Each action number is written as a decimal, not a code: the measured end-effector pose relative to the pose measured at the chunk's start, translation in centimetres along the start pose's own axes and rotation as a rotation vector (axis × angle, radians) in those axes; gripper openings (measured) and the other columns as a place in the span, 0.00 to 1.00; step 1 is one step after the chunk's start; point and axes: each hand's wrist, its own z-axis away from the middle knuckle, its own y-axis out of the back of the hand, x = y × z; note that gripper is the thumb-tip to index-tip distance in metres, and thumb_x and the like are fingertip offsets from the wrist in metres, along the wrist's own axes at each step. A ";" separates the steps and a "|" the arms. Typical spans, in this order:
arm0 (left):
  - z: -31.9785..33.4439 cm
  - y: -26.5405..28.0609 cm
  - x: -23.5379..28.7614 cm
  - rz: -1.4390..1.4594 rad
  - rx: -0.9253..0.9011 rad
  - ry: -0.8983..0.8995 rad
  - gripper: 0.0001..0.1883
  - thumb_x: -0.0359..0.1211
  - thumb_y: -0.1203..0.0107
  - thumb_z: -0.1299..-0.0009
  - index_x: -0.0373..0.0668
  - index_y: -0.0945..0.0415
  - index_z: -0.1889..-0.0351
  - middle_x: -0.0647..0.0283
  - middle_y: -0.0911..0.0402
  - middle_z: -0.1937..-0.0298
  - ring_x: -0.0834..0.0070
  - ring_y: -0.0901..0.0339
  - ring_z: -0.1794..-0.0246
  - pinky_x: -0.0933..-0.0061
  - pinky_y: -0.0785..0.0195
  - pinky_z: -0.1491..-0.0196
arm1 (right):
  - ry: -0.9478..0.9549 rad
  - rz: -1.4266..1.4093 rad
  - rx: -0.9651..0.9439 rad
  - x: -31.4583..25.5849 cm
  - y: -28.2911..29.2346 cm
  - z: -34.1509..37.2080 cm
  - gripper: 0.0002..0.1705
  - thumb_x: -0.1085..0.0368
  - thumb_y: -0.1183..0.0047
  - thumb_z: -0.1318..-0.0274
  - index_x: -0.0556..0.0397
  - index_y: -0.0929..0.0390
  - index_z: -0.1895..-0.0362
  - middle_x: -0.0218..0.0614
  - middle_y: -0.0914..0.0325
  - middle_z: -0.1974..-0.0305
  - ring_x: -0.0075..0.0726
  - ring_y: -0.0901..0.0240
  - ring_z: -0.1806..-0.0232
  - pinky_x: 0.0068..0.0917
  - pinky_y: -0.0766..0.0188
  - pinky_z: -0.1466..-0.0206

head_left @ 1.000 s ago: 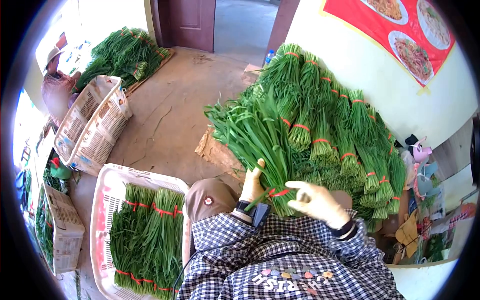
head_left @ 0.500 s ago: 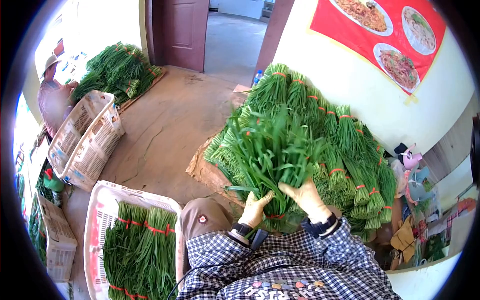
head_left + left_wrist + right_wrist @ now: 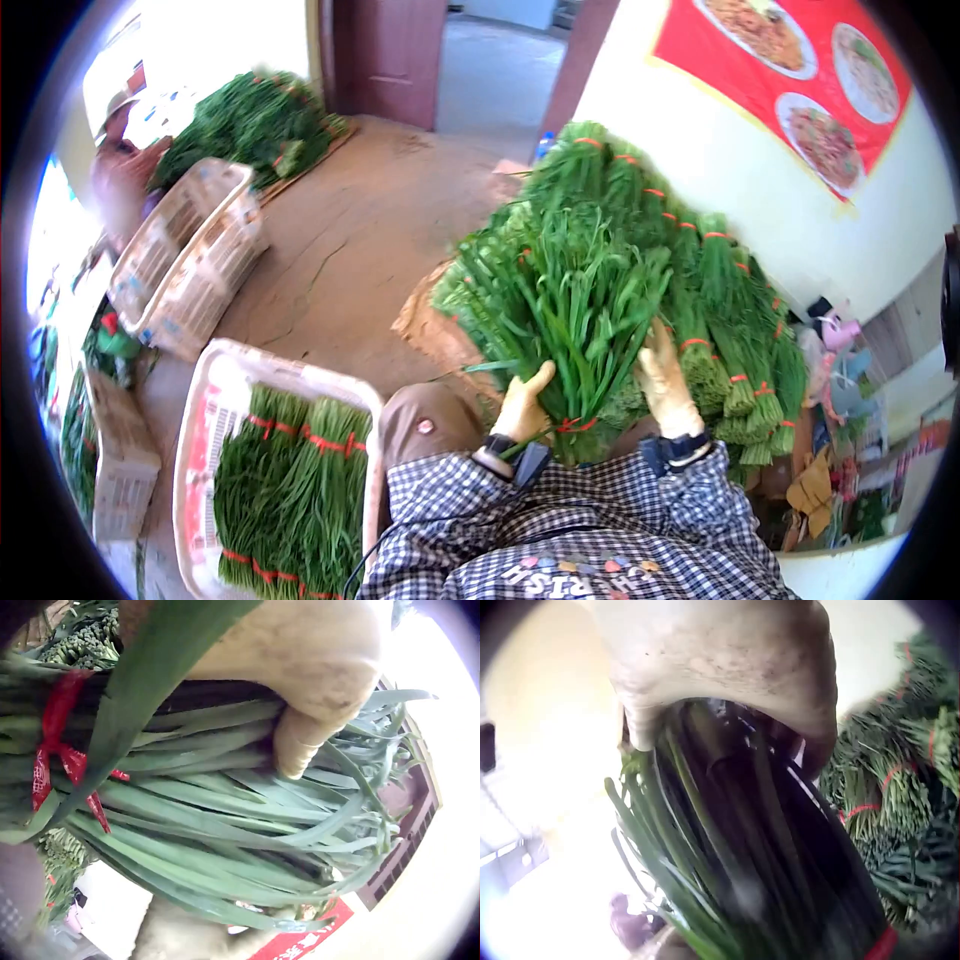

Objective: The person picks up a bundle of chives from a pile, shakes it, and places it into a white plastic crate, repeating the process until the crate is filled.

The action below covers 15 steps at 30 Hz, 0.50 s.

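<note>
A bundle of flat-leaved green chives stands upright over the person's lap, tied low with red tape. The gloved left hand grips it from the left, just above the tie, its thumb lying across the leaves; its other fingers are hidden. On the other side the gloved right hand rests its long, straight fingers along the leaves. Its palm arches over the leaves in the right wrist view. One loose leaf crosses in front of the tie.
Tied chive bundles are heaped by the wall. A white crate with several bundles stands at the left knee; another crate is behind it. Far left, a person sits near another green pile. Cardboard lies on the floor.
The right hand left the tie, gripped the leaves, then shifted to their right side with fingers straightened. The bundle swung upright and its leaves fanned out. The left hand keeps its grip.
</note>
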 end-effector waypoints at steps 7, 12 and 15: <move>-1.0 2.4 -3.6 0.766 0.137 0.385 0.31 0.44 0.35 0.26 0.38 0.30 0.30 0.51 0.23 0.32 0.61 0.22 0.36 0.54 0.27 0.35 | -0.289 0.067 -0.419 7.1 -3.8 4.2 0.51 0.52 0.32 0.38 0.50 0.46 0.19 0.44 0.32 0.28 0.41 0.35 0.27 0.35 0.38 0.25; -0.8 0.1 -1.2 -0.199 0.477 0.184 0.48 0.46 0.36 0.28 0.35 0.52 0.19 0.44 0.44 0.18 0.53 0.49 0.17 0.54 0.56 0.18 | -0.584 -0.587 -0.191 7.8 -1.8 3.7 0.26 0.50 0.43 0.30 0.58 0.19 0.41 0.42 0.14 0.48 0.42 0.16 0.49 0.39 0.20 0.41; 1.4 -0.2 3.9 -1.156 0.174 -0.241 0.56 0.36 0.30 0.39 0.37 0.54 0.17 0.42 0.48 0.18 0.49 0.53 0.16 0.51 0.59 0.17 | -0.573 -0.405 -0.152 2.2 -3.0 4.2 0.24 0.51 0.44 0.29 0.61 0.17 0.45 0.44 0.12 0.54 0.39 0.14 0.55 0.36 0.17 0.46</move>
